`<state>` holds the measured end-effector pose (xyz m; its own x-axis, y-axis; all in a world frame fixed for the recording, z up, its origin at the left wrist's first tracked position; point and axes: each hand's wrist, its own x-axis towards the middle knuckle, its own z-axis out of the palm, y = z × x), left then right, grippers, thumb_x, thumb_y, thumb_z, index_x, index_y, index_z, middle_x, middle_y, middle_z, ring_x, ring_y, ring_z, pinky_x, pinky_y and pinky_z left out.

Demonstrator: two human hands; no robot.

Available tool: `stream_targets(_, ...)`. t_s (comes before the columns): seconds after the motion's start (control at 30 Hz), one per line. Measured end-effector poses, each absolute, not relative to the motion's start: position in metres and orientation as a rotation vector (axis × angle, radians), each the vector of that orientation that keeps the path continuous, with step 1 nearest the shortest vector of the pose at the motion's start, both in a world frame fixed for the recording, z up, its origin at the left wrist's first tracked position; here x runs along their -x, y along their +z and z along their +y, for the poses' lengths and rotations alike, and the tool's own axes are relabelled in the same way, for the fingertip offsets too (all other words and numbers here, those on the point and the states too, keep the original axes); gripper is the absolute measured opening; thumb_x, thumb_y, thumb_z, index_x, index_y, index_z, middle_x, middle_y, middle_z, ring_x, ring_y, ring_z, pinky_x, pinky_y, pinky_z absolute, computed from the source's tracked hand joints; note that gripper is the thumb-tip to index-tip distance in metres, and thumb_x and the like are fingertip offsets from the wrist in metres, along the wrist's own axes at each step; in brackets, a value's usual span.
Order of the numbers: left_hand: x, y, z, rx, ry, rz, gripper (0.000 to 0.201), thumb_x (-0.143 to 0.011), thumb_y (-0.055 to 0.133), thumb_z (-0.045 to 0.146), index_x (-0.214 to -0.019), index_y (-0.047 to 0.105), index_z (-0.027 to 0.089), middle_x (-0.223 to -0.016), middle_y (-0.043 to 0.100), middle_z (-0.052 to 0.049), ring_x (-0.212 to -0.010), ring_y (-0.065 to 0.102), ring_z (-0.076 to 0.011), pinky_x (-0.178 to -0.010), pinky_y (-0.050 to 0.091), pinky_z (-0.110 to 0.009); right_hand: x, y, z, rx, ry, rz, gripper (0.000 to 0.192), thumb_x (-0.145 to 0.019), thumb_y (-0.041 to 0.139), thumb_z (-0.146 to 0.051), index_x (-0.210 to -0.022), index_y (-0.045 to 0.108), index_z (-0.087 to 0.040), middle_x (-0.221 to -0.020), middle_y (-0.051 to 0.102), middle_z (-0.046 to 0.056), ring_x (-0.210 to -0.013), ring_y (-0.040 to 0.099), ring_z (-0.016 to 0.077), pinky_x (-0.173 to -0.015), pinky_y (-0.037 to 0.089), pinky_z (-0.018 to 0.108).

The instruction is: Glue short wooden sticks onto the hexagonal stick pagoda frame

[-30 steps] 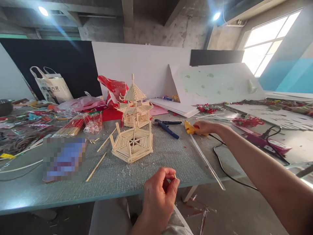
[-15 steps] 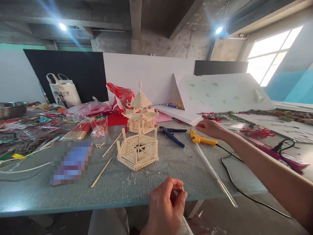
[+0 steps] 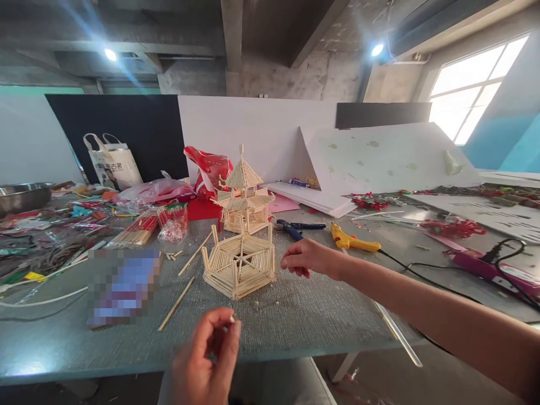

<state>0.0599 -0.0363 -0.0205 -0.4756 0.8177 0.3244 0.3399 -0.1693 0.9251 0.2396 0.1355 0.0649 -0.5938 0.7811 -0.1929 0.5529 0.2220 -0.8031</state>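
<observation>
My left hand (image 3: 211,357) is closed in a pinch at the table's front edge, with the pale tip of a small wooden stick piece (image 3: 232,319) showing between thumb and forefinger. My right hand (image 3: 310,259) hovers just right of a hexagonal stick base (image 3: 239,264), fingers drawn together; whatever they may hold is hidden. Upright posts stand at the base's corners. Behind it rises a tiered pagoda model (image 3: 244,197) of thin sticks. A yellow glue gun (image 3: 356,241) lies right of blue-handled pliers (image 3: 295,228), which my right hand partly covers.
Loose sticks (image 3: 177,304) lie left of the base, near a pixelated flat object (image 3: 126,289). Bundled sticks (image 3: 135,228) and plastic wrappings fill the left side. A clear glue stick (image 3: 399,334) juts over the front edge. A black cord (image 3: 422,273) crosses the right side.
My right hand has moved left from beyond the glue gun to beside the hexagonal base. My left hand has shifted left along the front edge, still pinching the small stick piece.
</observation>
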Motion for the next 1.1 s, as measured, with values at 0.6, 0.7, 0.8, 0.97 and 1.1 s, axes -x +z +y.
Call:
stream_targets(0.6,-0.032,-0.007,-0.008,-1.274,1.565,1.715,0.032,-0.073,0.054,0.051,-0.086,0.053,0.022,-0.066,0.059,0.003,-0.050,0.051,-0.0122,-0.040,0.038,-0.020,-0.229,0.054,0.145,1.346,1.610,-2.118,0.017,-0.067,0.061,-0.031,-0.065,0.061,-0.014,-0.056,0.052,-0.003,-0.044,0.044,0.0049,-0.036,0.034,0.016)
stream_targets(0.7,-0.032,-0.008,-0.008,-1.239,1.572,1.712,0.032,-0.072,0.055,0.052,-0.086,0.054,0.022,-0.064,0.060,0.004,-0.049,0.051,-0.0114,-0.040,0.038,-0.020,-0.229,0.053,0.147,1.364,1.637,-2.114,0.018,-0.067,0.062,-0.031,-0.065,0.061,-0.014,-0.056,0.052,-0.003,-0.044,0.044,0.0047,-0.037,0.034,0.016)
stream_targets(0.8,-0.031,-0.009,-0.008,-1.217,1.572,1.714,0.033,-0.071,0.056,0.052,-0.086,0.054,0.022,-0.063,0.059,0.004,-0.049,0.051,-0.0116,-0.038,0.036,-0.019,-0.227,0.053,0.147,1.386,1.645,-2.112,0.017,-0.066,0.063,-0.030,-0.064,0.061,-0.014,-0.055,0.052,-0.003,-0.043,0.044,0.0046,-0.036,0.034,0.016)
stream_targets(0.97,-0.030,-0.011,-0.008,-1.194,1.564,1.692,0.034,-0.070,0.057,0.052,-0.087,0.054,0.023,-0.063,0.059,0.004,-0.051,0.052,-0.0115,-0.037,0.034,-0.018,-0.223,0.057,0.145,1.421,1.649,-2.105,0.016,-0.064,0.063,-0.029,-0.064,0.061,-0.014,-0.055,0.051,-0.004,-0.042,0.042,0.0042,-0.035,0.032,0.016)
stream_targets(1.1,-0.030,-0.012,-0.008,-1.189,1.567,1.678,0.034,-0.070,0.057,0.052,-0.087,0.054,0.023,-0.063,0.058,0.003,-0.050,0.052,-0.0112,-0.036,0.033,-0.018,-0.221,0.059,0.144,1.453,1.658,-2.104,0.015,-0.062,0.063,-0.028,-0.062,0.060,-0.013,-0.053,0.050,-0.004,-0.041,0.041,0.0037,-0.034,0.031,0.015)
